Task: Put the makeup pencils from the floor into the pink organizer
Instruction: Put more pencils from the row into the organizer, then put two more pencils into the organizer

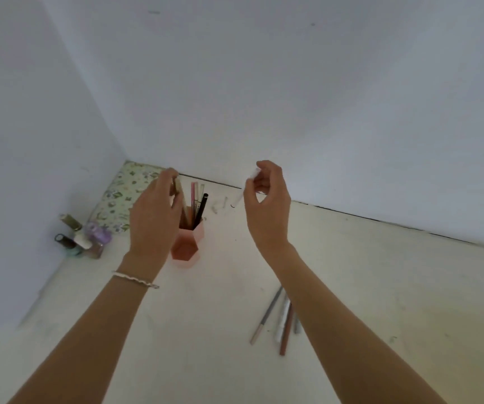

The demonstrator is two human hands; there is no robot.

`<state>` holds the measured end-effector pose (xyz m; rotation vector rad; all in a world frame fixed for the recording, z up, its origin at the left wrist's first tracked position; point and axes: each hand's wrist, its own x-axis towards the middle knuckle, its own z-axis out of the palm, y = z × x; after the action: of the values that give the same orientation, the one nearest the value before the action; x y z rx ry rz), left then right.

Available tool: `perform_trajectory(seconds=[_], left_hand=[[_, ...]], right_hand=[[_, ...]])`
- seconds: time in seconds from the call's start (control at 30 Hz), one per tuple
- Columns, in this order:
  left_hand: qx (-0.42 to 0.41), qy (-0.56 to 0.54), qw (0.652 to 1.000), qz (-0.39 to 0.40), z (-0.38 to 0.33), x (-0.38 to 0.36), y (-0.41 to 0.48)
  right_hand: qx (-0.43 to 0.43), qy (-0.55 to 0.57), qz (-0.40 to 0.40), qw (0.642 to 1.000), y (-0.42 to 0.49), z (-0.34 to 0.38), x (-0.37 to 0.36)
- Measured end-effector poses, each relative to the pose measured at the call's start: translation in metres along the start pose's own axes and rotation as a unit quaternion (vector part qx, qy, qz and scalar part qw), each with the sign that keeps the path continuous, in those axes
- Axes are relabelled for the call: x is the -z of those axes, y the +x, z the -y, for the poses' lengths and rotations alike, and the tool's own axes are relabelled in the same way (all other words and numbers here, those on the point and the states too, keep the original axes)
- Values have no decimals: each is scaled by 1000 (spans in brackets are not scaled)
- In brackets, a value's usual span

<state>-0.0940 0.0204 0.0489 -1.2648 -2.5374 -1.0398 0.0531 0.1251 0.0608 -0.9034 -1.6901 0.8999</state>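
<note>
Pink organizer point(189, 246) stands on the floor point(380, 287) near the wall corner. Some pencils point(201, 205) stand up in it. The left hand point(153, 214) is just above it, fingers curled round a tan pencil point(180, 196) whose low end dips into the organizer. The right hand point(267, 205) is up in the air to the right, thumb and fingers pinching a white pencil point(239, 198). Loose pencils point(281, 319) lie in a bunch on the floor by the right arm. Small bottles point(80, 237) stand to the left, beside a flowery cloth point(121, 196).
</note>
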Motion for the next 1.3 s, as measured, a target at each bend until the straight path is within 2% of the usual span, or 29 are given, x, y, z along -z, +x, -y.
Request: perform_trajectory(seconds=[0.07, 0.17, 0.3, 0.5, 0.6, 0.67, 0.73, 0.8, 0.87, 0.97, 1.07, 1.23, 1.3], left_hand=[[-50, 99, 994, 9, 7, -4, -4], [-95, 200, 974, -43, 14, -3, -6], [-45, 141, 985, -94, 18, 20, -1], [-53, 71, 991, -97, 7, 40, 1], [-64, 45, 992, -99, -3, 38, -6], [-68, 5, 993, -100, -14, 28, -16], [-41, -41, 998, -39, -30, 12, -33], [-2, -49, 993, 105, -48, -14, -55], [38, -4, 965, 260, -62, -44, -79], [56, 29, 922, 382, -80, -82, -110], [24, 67, 896, 438, -95, -106, -132], [-34, 102, 902, 417, -105, -124, -148], [-23, 95, 901, 423, -103, -125, -145]], right_hand=[[-1, -2, 8, 1000, -6, -2, -12], [-4, 5, 16, 1000, -12, -1, -26], [6, 8, 51, 999, -21, 3, -44], [46, -79, 150, 984, -42, -15, -61], [101, -131, 142, 976, -48, -24, -60], [90, -136, 114, 980, -45, -25, -51], [52, -129, 71, 988, -38, -27, -35], [11, -128, 34, 991, -32, -33, -11], [-25, -128, 17, 991, -29, -39, 13], [-76, -142, -6, 987, -32, -50, 51], [-106, -161, -34, 981, -39, -62, 90], [-158, -178, -65, 969, -62, -79, 136], [-175, -177, -51, 967, -69, -82, 137]])
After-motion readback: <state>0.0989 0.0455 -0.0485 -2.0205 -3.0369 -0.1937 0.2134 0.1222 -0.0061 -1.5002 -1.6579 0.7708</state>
